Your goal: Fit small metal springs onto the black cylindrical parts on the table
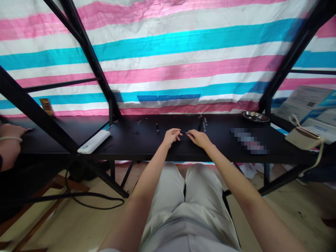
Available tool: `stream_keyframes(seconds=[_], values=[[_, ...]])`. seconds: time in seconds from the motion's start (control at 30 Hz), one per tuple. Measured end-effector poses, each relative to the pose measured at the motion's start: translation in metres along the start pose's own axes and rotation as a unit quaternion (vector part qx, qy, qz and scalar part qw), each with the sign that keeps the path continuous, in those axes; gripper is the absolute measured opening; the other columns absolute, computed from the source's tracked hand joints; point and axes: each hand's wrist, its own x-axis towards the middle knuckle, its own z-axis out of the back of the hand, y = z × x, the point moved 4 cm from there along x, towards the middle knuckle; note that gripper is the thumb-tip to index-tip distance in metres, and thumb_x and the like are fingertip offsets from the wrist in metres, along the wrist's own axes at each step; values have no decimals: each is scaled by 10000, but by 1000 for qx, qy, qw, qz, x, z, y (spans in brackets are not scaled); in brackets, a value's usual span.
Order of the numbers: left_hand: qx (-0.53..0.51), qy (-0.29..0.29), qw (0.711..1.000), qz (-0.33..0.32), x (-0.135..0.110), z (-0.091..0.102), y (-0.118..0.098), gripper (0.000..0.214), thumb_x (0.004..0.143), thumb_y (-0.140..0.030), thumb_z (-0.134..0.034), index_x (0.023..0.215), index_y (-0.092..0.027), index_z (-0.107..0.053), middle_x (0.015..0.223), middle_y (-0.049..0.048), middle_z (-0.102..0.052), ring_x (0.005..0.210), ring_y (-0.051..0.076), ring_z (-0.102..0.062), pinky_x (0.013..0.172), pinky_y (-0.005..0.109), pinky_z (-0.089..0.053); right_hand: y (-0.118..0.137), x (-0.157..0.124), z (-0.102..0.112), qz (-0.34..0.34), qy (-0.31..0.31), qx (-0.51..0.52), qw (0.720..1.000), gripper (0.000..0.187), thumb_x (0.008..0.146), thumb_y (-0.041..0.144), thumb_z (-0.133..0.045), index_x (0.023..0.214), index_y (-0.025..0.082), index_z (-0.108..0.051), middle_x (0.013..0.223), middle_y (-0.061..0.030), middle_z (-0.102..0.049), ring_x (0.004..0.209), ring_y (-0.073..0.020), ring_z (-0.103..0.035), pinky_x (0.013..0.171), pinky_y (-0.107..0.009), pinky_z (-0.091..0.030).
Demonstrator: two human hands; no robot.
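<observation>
Both my hands rest over the middle of the black table point(147, 143). My left hand point(171, 135) has its fingers curled in a pinch on one end of a small dark part point(184, 133). My right hand point(198, 138) pinches the other end of the same part, fingertips meeting those of the left. The part is too small to name. A short dark cylinder point(157, 127) stands just left of my hands. Several small dark and silvery pieces point(203, 123) lie behind my right hand.
A white power bank point(93, 141) lies at the table's left, with a black cable on the floor below. A metal dish point(255, 116) sits at the back right. Another person's hand point(10, 140) is at the far left. Black frame struts cross on both sides.
</observation>
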Motion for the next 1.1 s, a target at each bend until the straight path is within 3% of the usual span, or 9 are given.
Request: stream_keyframes(seconds=[0.27,0.37,0.47,0.67,0.83,1.0,1.1], values=[[-11,-77,997,-25,1,9,1,188,776,-186,-565,934,-84,-553,713,40,-648,370,33,-489,339,156,-263,1,0,10,-41,-33,-68,996,328,924,324,-295,986,172,-580,910,-70,-575,740,-141,-549,535,-232,-317],[-2,-5,1000,-26,-2,1,0,232,740,-204,-607,930,-76,-571,761,77,-670,401,52,-523,351,161,-283,3,0,12,-27,-47,-55,997,345,935,316,-272,1029,164,-567,906,-77,-576,756,-142,-550,568,-229,-335],[8,84,996,-19,-6,-9,-1,277,710,-224,-638,933,-69,-585,802,106,-682,447,79,-566,371,167,-313,8,0,8,36,-20,-11,999,312,933,312,-302,1030,172,-563,913,-69,-594,774,-134,-559,604,-217,-358],[46,142,989,-14,-11,-15,-3,265,697,-214,-643,916,-77,-589,790,100,-689,474,79,-581,388,155,-314,9,0,0,73,40,29,996,237,906,259,-372,987,184,-581,902,-49,-629,773,-126,-576,632,-208,-384],[46,131,990,-11,-13,-14,-5,289,702,-191,-626,961,-88,-549,827,99,-692,466,73,-574,382,153,-310,3,1,0,28,29,-6,999,258,898,261,-378,998,180,-601,915,-62,-650,777,-140,-593,636,-221,-396],[64,127,990,-8,-13,-17,-4,184,733,-172,-576,895,-90,-546,835,100,-682,461,68,-565,381,156,-306,-3,2,-4,-14,41,-4,999,256,890,257,-393,1007,188,-610,969,-61,-655,800,-142,-605,661,-224,-417],[83,74,994,-13,-10,-14,-1,125,744,-143,-539,863,-107,-525,763,63,-659,455,70,-545,390,165,-318,-4,2,-6,-18,51,13,998,259,891,267,-401,1034,196,-605,997,-58,-650,815,-141,-608,674,-226,-429]])
